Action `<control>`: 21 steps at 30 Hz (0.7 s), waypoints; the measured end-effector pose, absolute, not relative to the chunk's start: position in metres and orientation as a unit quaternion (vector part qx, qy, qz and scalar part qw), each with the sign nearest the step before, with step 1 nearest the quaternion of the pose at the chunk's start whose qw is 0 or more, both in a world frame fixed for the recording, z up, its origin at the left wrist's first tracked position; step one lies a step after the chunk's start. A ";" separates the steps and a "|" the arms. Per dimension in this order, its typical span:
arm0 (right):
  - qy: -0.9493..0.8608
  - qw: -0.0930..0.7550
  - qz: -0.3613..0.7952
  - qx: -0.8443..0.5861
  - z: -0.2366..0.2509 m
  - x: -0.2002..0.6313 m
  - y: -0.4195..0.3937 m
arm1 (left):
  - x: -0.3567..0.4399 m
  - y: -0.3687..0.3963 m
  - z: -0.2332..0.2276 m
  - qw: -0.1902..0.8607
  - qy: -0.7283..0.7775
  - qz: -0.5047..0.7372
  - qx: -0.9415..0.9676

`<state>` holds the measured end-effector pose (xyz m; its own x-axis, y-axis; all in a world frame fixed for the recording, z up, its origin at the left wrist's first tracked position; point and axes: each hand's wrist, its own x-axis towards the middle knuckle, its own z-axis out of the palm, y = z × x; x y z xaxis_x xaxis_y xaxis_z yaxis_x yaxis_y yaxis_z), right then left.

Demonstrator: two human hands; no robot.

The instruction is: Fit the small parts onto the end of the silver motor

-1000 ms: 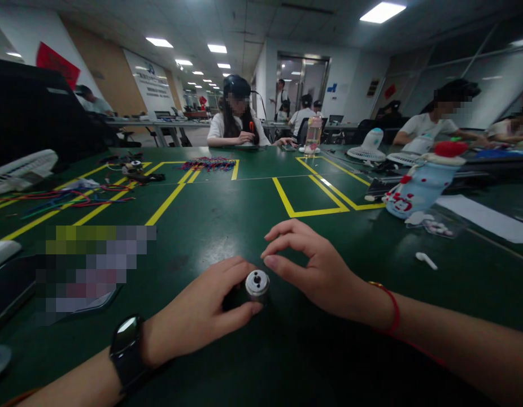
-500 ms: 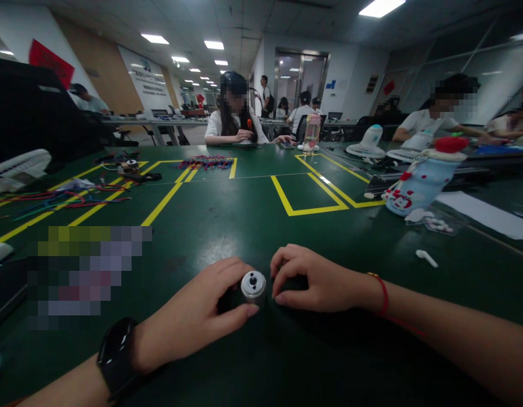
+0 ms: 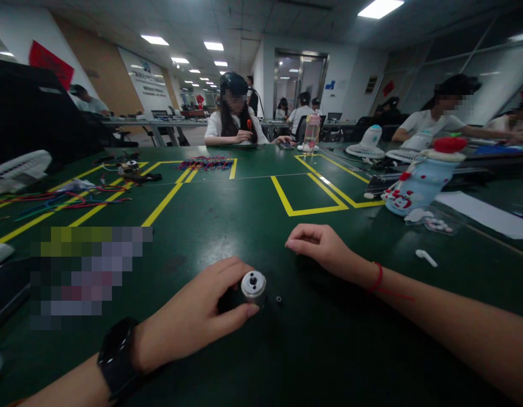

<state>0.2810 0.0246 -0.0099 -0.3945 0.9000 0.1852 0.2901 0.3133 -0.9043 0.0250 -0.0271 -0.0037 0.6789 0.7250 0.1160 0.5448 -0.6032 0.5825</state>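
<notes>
My left hand [image 3: 197, 314], with a black watch on its wrist, grips a small silver cylinder [image 3: 253, 285] that lies on the green table [image 3: 253, 220], its round end face with a centre hole turned toward me. A tiny black ring [image 3: 279, 298] lies on the table just right of the cylinder. My right hand [image 3: 325, 249], with a red string at the wrist, rests farther back and to the right with its fingers curled under; whether it holds anything is hidden.
Yellow tape outlines [image 3: 312, 198] mark the table. Coloured wires [image 3: 206, 163] lie at the far middle and left. A blue bottle with a red cap [image 3: 418, 181], a white earbud [image 3: 426, 258] and paper [image 3: 486, 217] sit right. Other people sit at the far edge.
My right hand has drawn back from the cylinder's end, away and to the right. A tiny black ring now lies beside the cylinder. My left hand has stayed put.
</notes>
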 end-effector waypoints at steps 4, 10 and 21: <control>-0.694 0.392 0.420 -0.434 -0.016 0.278 0.031 | 0.020 -0.026 -0.004 0.267 0.358 0.174 0.878; -0.774 0.298 0.399 -0.392 -0.010 0.274 0.019 | 0.020 -0.027 -0.005 0.275 0.361 0.173 0.874; -0.862 0.226 0.313 -0.328 -0.004 0.278 0.012 | 0.024 -0.028 -0.002 0.276 0.359 0.159 0.877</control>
<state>0.2784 0.0120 -0.0040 -0.6827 0.7071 0.1841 0.4248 0.5891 -0.6874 0.0240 -0.0277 -0.0015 0.6913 0.7181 0.0799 0.5431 -0.5894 0.5981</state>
